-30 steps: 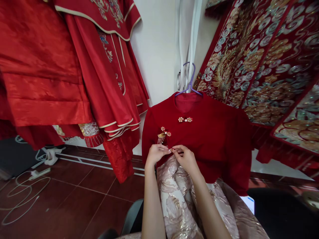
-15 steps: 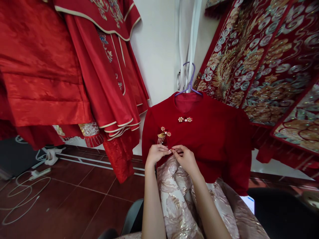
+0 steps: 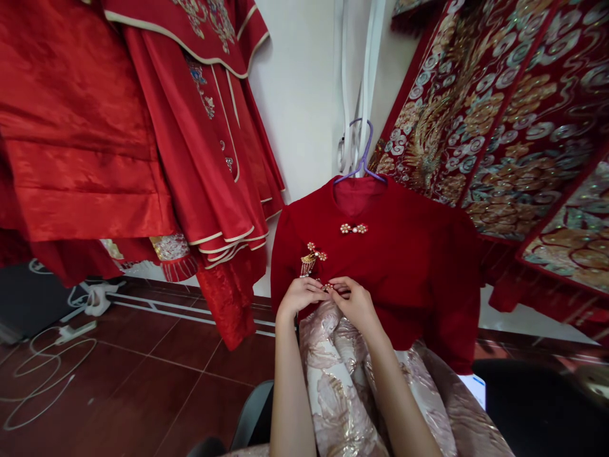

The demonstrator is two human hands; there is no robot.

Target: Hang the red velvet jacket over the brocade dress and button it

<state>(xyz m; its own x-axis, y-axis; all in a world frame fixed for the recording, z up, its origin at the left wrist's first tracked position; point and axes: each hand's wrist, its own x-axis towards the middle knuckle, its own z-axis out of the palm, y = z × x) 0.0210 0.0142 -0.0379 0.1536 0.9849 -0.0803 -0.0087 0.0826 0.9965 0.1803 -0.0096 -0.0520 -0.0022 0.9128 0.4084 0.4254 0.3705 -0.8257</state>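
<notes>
A dark red velvet jacket (image 3: 404, 254) hangs in front of me on a purple hanger (image 3: 365, 152). Below the neckline sits a pearl and gold frog button (image 3: 353, 228). A second ornament, a gold tasselled brooch-like fastening (image 3: 311, 259), lies on the left side of the chest. Just beneath it, my left hand (image 3: 301, 297) and my right hand (image 3: 352, 301) meet with fingertips pinched on a small beaded frog button (image 3: 327, 288) at the jacket's side opening. The fingers partly cover this button. A pale, gold-patterned brocade skirt (image 3: 333, 381) shows under the jacket and my forearms.
Red garments (image 3: 200, 146) hang on the left, and a heavily embroidered red garment (image 3: 514, 127) hangs on the right. White straps (image 3: 364, 70) run down to the hanger. A white cable (image 3: 57, 362) and a power strip (image 3: 76, 331) lie on the tiled floor (image 3: 157, 387).
My fingers have shifted slightly around the small beaded button, and a little more of it shows between them. The jacket and hanger stay where they were.
</notes>
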